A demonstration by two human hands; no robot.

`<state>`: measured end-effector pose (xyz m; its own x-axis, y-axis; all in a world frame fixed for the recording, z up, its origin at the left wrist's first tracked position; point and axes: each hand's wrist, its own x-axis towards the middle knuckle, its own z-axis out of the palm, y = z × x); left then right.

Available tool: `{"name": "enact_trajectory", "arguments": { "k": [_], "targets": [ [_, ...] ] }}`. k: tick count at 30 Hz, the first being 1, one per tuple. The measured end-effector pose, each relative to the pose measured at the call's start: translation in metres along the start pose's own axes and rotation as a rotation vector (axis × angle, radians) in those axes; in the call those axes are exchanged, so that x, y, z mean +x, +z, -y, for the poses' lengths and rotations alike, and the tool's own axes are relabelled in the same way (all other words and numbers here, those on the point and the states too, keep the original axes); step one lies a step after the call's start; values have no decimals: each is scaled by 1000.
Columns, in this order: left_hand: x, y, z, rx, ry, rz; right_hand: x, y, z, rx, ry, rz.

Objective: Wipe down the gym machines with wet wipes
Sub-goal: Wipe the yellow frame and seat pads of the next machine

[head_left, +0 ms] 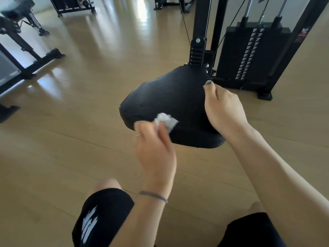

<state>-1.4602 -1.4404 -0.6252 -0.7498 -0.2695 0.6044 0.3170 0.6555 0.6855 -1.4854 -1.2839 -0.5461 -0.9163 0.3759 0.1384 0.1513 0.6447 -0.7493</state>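
A black padded seat [170, 102] with a ribbed surface stood out from the upright post [199, 24] of a cable machine, its wide end toward the person and its narrow end at the ribbed bracket [196, 54] on the post. The left hand [154, 150] pinched a crumpled white wet wipe [164, 121] between thumb and fingers, and the wipe lay against the near left edge of the seat; the hand was blurred, so the exact lie of the fingers could not be told. A thin ring showed on one finger and a dark band [154, 196] circled the wrist. The right hand [222, 107] gripped the seat's right edge, thumb on top with a dark-painted nail and the fingers curled out of sight below the padding. Behind the seat, to the right, sat the black weight stack [252, 54] with its column of pale markers, between two guide rods. The pale wood floor [89, 86] carried other black machine frames [26, 56] at the far left. Black shorts [101, 218] with a white mark covered the knees at the bottom of the view.
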Motion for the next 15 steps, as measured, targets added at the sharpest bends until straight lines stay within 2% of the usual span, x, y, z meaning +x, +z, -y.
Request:
{"name": "enact_trajectory", "arguments": {
  "k": [2,3,6,9,12,15],
  "targets": [
    [11,0,2,-34,-163,-57,-2,-1,-1,71,42,-37],
    [12,0,-2,-32,-126,-52,-1,-1,-1,108,63,-49],
    [-9,3,-30,9,302,85,8,-6,-5,302,186,-62],
    [-35,20,-53,169,687,224,10,-14,-20,426,277,-73],
    [-32,32,-65,272,867,228,4,-20,-34,608,309,-40],
    [-11,16,-64,220,881,179,2,-22,-35,649,304,3]
  ]
}}
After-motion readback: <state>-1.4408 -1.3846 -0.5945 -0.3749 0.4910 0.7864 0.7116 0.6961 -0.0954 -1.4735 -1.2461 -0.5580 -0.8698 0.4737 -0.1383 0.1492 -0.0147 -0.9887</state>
